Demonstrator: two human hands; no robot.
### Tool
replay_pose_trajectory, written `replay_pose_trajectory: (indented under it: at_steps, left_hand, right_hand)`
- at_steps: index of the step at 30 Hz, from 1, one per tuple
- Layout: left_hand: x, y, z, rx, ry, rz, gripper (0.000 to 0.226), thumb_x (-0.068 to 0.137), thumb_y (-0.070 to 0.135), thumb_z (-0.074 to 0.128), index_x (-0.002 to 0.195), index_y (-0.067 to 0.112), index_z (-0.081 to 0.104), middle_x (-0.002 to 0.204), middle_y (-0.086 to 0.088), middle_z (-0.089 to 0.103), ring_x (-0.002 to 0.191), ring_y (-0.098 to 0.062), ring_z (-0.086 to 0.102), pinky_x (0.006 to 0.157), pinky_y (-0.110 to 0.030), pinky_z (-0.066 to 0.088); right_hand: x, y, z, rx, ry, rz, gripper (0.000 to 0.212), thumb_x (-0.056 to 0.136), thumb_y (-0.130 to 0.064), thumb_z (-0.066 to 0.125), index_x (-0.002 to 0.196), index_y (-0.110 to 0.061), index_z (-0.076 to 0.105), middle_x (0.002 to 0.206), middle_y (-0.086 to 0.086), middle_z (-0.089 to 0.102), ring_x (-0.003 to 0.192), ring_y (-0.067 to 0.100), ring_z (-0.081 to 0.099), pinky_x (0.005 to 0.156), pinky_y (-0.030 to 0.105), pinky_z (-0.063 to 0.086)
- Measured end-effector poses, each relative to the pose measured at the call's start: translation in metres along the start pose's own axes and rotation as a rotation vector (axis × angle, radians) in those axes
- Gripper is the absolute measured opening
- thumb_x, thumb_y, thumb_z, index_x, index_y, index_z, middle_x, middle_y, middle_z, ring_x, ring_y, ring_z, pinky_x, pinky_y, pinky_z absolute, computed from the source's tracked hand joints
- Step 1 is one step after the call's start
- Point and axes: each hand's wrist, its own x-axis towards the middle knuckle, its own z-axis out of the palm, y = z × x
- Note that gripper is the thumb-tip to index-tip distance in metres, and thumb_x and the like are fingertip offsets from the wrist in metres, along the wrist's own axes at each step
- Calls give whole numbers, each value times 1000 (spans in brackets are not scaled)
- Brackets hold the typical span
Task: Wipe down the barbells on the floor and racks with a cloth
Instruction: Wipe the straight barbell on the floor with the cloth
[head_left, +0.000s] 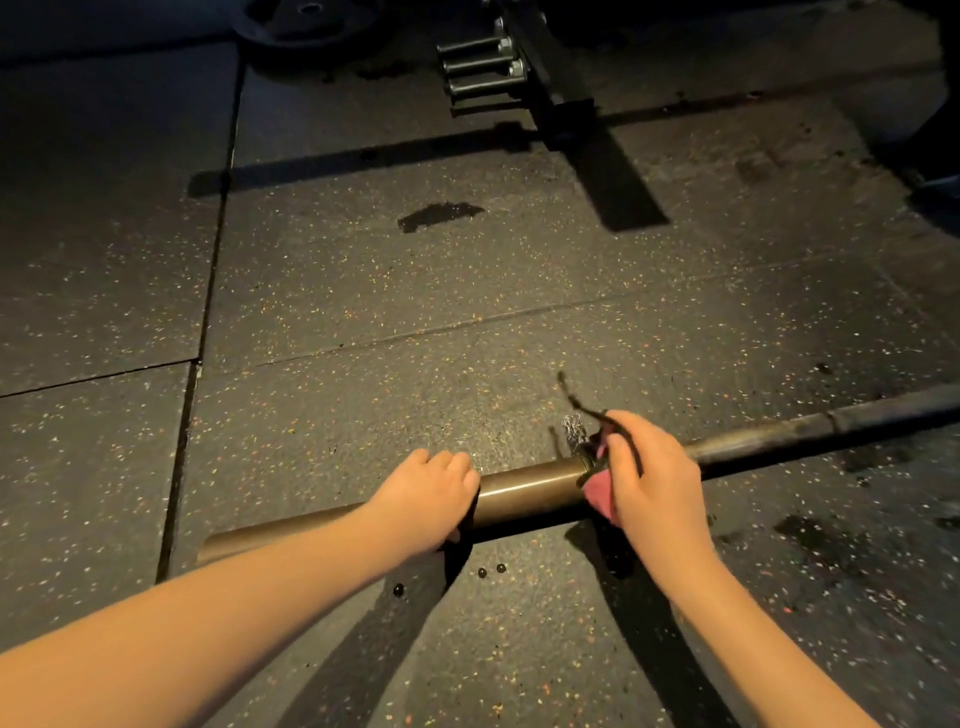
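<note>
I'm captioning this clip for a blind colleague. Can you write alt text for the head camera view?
A person's left hand steadies the brass-coloured sleeve of a barbell lying on a speckled rubber floor, while the right hand presses a reddish cloth against the collar. A dark rack base stands beyond.
</note>
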Motion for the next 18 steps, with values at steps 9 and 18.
replay_pose_trajectory:
  at_steps: [9, 18]
  left_hand:
    - [13, -43, -2, -365, -64, -133, 48, 88, 47, 60, 128, 20, 55, 124, -3, 57, 116, -24, 52, 92, -34, 42]
    - [5, -48, 21, -449, 122, -324, 44, 98, 52, 37, 135, 32, 51, 121, 2, 52, 119, -20, 45, 87, -34, 35]
  right_hand:
    - [21, -16, 46, -142, -89, -156, 36, 98, -16, 48, 129, -1, 54, 131, 10, 56, 121, 29, 47, 108, 29, 30]
    - [32, 4, 63, -484, -240, -380, 50, 92, -30, 36, 134, -8, 53, 139, 13, 51, 125, 35, 49, 105, 46, 39]
